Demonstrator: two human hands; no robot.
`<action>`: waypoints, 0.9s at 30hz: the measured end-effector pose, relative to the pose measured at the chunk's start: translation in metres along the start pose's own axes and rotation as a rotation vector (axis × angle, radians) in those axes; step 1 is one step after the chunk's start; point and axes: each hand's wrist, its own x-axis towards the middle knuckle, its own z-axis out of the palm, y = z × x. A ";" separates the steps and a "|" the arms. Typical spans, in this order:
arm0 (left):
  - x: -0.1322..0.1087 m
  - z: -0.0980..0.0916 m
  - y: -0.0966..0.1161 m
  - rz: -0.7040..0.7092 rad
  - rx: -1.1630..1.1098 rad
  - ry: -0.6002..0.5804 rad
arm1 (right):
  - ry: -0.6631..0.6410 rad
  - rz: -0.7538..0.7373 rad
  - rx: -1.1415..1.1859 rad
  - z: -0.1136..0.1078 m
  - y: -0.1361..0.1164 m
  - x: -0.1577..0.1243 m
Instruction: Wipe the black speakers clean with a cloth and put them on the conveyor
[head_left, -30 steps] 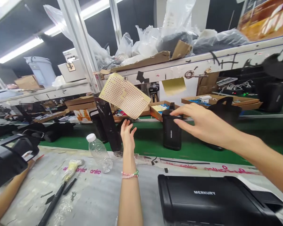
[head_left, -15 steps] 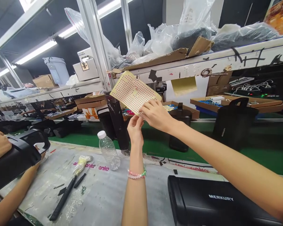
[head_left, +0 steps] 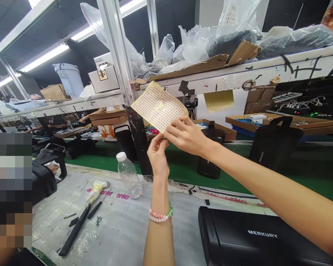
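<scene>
A pale yellow sheet of small dark dot stickers (head_left: 155, 105) slants up in front of the shelf edge. My right hand (head_left: 190, 136) grips its lower right edge, fingers bent over the front, the thumb hidden. Just below the sheet's bottom corner, my left hand (head_left: 158, 153) has thumb and index finger pinched together, close to the right fingertips. Whatever lies in that pinch is too small to make out. On the bench under my right arm lies a black case (head_left: 238, 236) marked MERKURY.
A clear plastic bottle (head_left: 130, 177) stands on the bench, left of my left forearm. Nearby lie a black-handled brush (head_left: 77, 229) and a short black tool (head_left: 94, 210). More black cases (head_left: 274, 146) stand on the green conveyor (head_left: 235, 162). At far left, a blurred-out person is beside a black case.
My left hand has dropped slightly down and left from the sheet's lower corner. My right hand keeps its hold on the sheet. The person at left and their black case have shifted.
</scene>
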 end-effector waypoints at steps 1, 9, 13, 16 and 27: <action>0.000 0.000 0.001 0.001 0.008 -0.004 | -0.003 -0.005 -0.003 -0.001 0.000 0.000; -0.005 0.003 0.007 -0.029 0.017 -0.016 | -0.165 -0.056 0.024 -0.008 0.006 0.007; -0.006 0.007 0.011 -0.058 0.040 -0.025 | -0.318 0.090 0.183 -0.017 0.009 0.015; -0.018 0.002 0.006 -0.100 0.108 -0.030 | -0.383 0.433 0.420 -0.040 0.010 0.008; -0.167 -0.038 -0.024 -0.442 0.855 -0.713 | -0.541 1.772 0.973 -0.204 -0.089 -0.132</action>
